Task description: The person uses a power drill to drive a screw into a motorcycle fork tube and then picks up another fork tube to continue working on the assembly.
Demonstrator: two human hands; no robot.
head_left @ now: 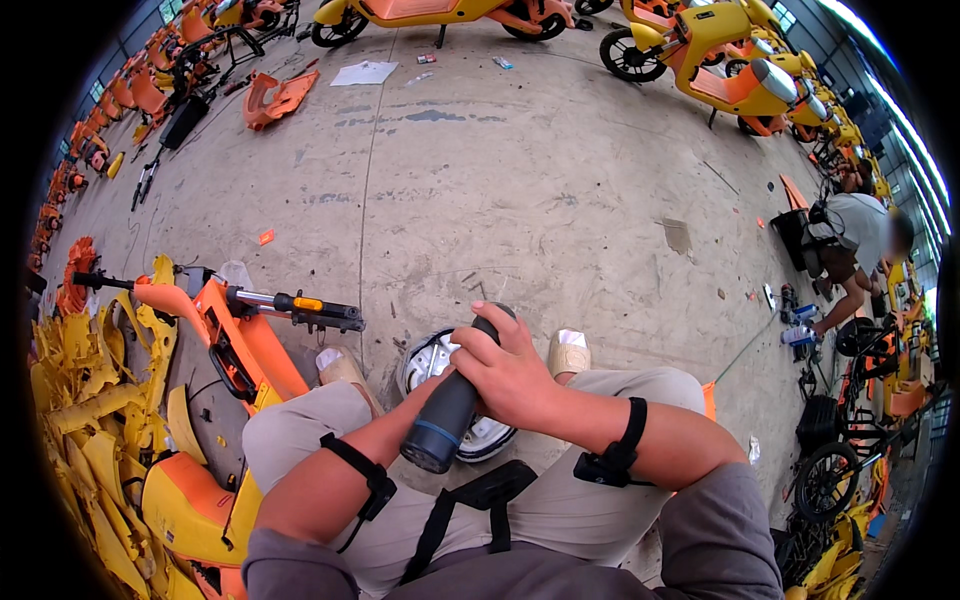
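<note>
My right hand (pixel 515 380) is closed round a dark grey cylinder (pixel 440 420) with a blue ring near its end closest to me. It looks like the body of a power tool, held at a slant between my knees. My left forearm (pixel 385 435) reaches in under the cylinder; the left hand's fingers are hidden behind it and my right hand. Beneath both hands, on the floor between my feet, rests a rounded white shell (pixel 410 370) with silvery parts inside. A thin metal shaft shows above it, partly covered by my hands.
To my left lies an orange scooter frame (pixel 262 352) with a fork, beside a heap of yellow panels (pixel 100 430). An orange panel (pixel 278 100) and white sheet (pixel 364 73) lie farther off. Scooters (pixel 700 60) stand beyond; at right a person (pixel 860 230) bends over parts.
</note>
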